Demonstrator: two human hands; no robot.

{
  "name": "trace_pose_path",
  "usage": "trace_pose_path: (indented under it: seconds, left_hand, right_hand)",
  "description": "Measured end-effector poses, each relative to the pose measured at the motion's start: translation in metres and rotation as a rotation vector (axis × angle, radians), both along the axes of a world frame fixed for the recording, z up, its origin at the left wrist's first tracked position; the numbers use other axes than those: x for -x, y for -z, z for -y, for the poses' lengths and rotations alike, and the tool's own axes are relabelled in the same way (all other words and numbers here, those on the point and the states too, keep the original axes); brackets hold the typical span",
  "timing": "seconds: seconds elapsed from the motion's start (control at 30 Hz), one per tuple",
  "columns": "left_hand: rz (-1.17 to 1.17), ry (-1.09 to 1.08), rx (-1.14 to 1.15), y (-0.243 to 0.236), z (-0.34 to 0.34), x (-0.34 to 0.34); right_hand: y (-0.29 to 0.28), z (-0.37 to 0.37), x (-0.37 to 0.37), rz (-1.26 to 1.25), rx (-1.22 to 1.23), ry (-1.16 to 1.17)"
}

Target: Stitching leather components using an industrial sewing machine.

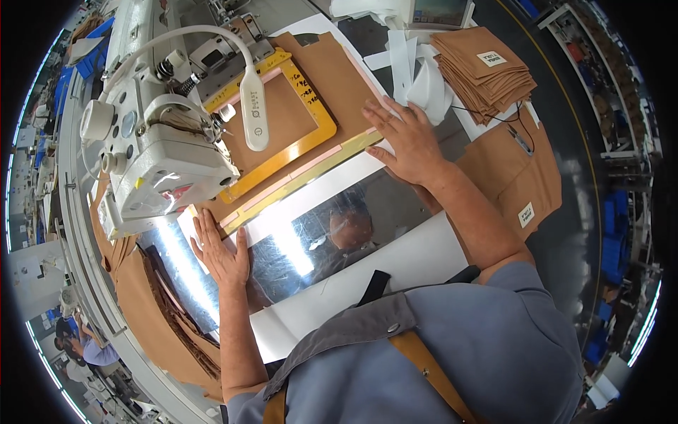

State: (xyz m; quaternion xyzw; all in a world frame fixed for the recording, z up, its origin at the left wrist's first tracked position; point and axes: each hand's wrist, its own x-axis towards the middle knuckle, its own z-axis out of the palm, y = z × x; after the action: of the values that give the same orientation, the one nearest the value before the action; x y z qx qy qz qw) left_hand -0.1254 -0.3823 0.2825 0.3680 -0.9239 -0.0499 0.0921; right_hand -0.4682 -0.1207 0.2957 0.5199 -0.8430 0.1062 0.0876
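Blue-grey shirt cloth (473, 332) fills five o'clock, closest to my camera. From my remote post I see both hands open, gripping nothing: left hand (222, 256) at eight o'clock, right hand (409, 145) between one and two, at opposite ends of the brown panel (286, 116), which lies toward twelve beneath a yellow frame (282, 156).

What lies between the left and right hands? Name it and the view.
Between the left hand and the right hand, the head view shows a long yellow strip with a white strip on its near side.
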Motion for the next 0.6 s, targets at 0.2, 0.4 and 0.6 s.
trace_pose_path:
  seconds: [0.2, 0.4, 0.6]
  left_hand:
    - [0.015, 0.015, -0.026, -0.0008, -0.0011, 0.0018]
    - [0.055, -0.005, -0.008, 0.0004, 0.0, -0.0001]
    - [0.022, 0.03, 0.024, 0.0016, 0.0006, -0.0002]
  right_hand:
    - [0.0057, -0.0008, 0.0039, 0.003, -0.082, -0.046]
    - [0.0053, -0.0029, 0.0037, 0.032, -0.065, -0.05]
    - [0.0063, -0.007, 0.0037, 0.001, -0.029, -0.04]
